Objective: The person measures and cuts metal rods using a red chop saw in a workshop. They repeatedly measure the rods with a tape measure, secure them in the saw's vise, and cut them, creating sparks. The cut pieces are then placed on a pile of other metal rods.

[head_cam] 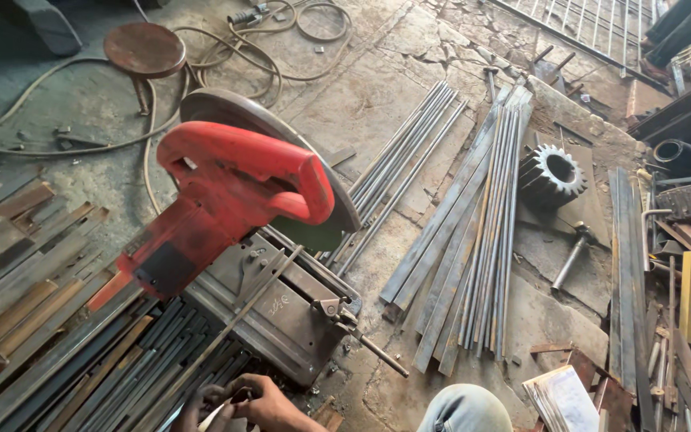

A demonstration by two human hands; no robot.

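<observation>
Gripping thin steel rod (225, 328) | both hands' fingers (237, 398) closed around its near end

Both hands (237, 404) were bare, with no gloves or sleeves showing at the wrists. The bent knee (464, 408) wore pale, faded blue-grey trousers.

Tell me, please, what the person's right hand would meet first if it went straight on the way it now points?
The right hand points left, toward the left hand, so it would probably meet that hand and the thin metal rod they seem to grip together. Beyond lie the dark steel bars. Depth is hard to judge.
</observation>
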